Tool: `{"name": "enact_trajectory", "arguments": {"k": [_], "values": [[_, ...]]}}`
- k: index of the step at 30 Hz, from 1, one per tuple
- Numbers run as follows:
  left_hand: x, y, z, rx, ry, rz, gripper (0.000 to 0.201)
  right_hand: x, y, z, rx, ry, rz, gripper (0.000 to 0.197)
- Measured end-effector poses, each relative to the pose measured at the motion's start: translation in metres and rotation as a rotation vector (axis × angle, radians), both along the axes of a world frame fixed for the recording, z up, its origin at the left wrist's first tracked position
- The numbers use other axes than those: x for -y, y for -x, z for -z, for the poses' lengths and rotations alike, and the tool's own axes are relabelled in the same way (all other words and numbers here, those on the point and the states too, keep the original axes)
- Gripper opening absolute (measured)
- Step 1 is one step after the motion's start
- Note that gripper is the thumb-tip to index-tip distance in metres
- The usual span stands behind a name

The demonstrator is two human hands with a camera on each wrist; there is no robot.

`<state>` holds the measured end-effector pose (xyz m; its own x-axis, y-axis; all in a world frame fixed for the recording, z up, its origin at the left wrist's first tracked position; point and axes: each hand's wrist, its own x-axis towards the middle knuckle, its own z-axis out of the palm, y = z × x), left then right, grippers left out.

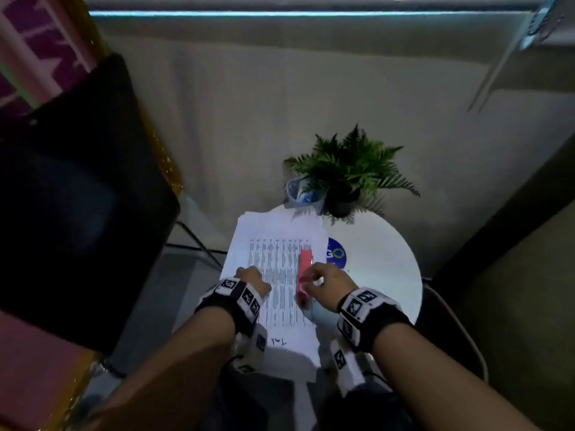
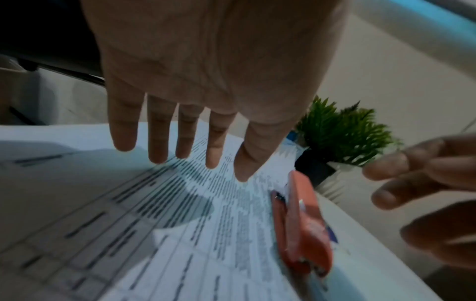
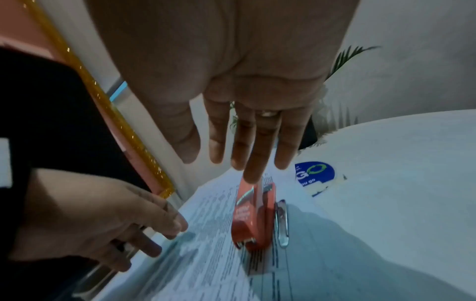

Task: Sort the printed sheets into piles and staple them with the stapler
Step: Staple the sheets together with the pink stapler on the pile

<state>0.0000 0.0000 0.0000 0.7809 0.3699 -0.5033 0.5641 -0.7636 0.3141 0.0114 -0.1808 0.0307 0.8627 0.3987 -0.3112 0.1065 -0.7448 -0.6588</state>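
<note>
I judge the job barely begun: the printed sheets (image 1: pixel 273 262) lie as one loose, fanned stack on the round white table (image 1: pixel 382 262), and no separate piles show. The red stapler (image 1: pixel 304 275) rests on the stack's right side. My left hand (image 1: pixel 252 279) and right hand (image 1: pixel 329 283) hover over them with fingers straight, holding nothing. The stack overhangs the table's left and near edges; the potted fern (image 1: pixel 348 172) and plastic cup (image 1: pixel 300 191) crowd the far rim, and bare tabletop lies to the right.

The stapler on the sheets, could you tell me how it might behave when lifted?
The stapler looks small and rigid, probably light. Its smooth casing may slip. It lies loose on the sheets, so lifting may shift the top page.
</note>
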Motion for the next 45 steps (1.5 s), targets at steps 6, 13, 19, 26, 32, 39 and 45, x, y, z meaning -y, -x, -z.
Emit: {"name": "enact_trajectory", "arguments": {"k": [6, 13, 19, 26, 32, 39, 45], "values": [[-0.011, -0.006, 0.022, -0.039, -0.068, -0.195, 0.063, -0.025, -0.009, 0.023, -0.122, 0.144, 0.085, 0.059], [-0.017, -0.02, 0.037, 0.144, 0.173, -0.447, 0.062, -0.035, -0.029, 0.043, -0.173, 0.07, 0.236, 0.076], [-0.02, -0.004, 0.034, 0.31, 0.253, -0.307, 0.058, -0.02, -0.038, 0.044, -0.259, 0.089, 0.316, 0.031], [-0.019, 0.028, 0.017, 0.571, 0.344, -0.396, 0.035, 0.026, -0.034, 0.018, -0.257, -0.295, 0.634, 0.006], [0.019, 0.032, 0.007, 0.488, 0.698, -0.474, 0.025, 0.065, -0.018, -0.003, -0.128, -0.428, 0.635, 0.016], [0.065, 0.017, 0.005, 0.146, 0.414, -0.304, 0.057, 0.089, -0.016, 0.004, 0.299, -0.002, 0.196, 0.024], [0.066, -0.002, 0.016, 0.103, -0.126, 0.125, 0.108, 0.073, -0.022, 0.027, 0.178, 0.247, -0.082, 0.025]]}}
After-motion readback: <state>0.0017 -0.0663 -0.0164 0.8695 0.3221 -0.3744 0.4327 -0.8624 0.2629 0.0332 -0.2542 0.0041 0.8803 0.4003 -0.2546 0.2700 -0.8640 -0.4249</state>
